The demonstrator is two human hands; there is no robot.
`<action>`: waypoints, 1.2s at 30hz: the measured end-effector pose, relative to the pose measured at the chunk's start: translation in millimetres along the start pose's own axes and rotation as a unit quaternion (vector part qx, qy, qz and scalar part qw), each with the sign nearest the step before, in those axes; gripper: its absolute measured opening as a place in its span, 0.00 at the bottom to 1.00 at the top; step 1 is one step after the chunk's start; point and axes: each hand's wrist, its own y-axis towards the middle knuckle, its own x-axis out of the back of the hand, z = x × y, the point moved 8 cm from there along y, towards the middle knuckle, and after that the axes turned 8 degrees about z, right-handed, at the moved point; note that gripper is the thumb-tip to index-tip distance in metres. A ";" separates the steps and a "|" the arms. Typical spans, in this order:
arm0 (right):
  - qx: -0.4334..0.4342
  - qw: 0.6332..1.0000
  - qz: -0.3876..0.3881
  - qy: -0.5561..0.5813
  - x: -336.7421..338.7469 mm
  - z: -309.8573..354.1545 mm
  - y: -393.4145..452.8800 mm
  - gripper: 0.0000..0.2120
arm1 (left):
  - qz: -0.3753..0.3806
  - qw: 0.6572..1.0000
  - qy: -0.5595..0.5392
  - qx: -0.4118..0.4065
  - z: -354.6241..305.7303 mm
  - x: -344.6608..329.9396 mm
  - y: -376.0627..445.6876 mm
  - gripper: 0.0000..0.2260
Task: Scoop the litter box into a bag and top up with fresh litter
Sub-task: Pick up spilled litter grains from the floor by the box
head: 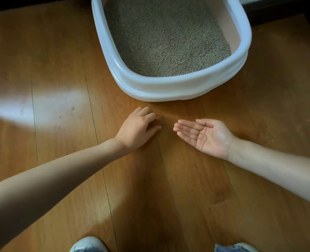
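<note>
Pinching stray litter grains (pixel 203 135) off floor (pixel 59 79): left hand (pixel 138 129) fingers curled down, pickup unclear; right hand (pixel 205 137) flat, cupping grains — keep it level, tip into litter box (pixel 168 88).

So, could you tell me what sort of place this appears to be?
Most likely a room in a home: a white litter box filled with litter sits on a wood-plank floor, and the person crouches before it.

Warm brown wood-plank floor (pixel 63 73) fills the view, seams running away from the camera. A bright patch of light (pixel 41 104) glares across the left planks, and a dark strip (pixel 281 10) borders the far edge.
</note>
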 end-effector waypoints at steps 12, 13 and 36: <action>0.000 1.000 -0.006 -0.005 7.3 0.4 -2.9 0.22 | 0.015 0.995 0.034 -0.087 -13.9 -18.1 12.8 0.14; 0.000 1.000 -0.007 -0.005 7.1 0.4 -3.0 0.22 | 0.014 0.995 0.032 -0.094 -16.1 -18.4 13.7 0.13; 0.003 0.999 -0.038 -0.003 12.4 -1.5 -2.0 0.22 | 0.017 0.987 0.127 -0.099 -46.5 -15.0 14.0 0.04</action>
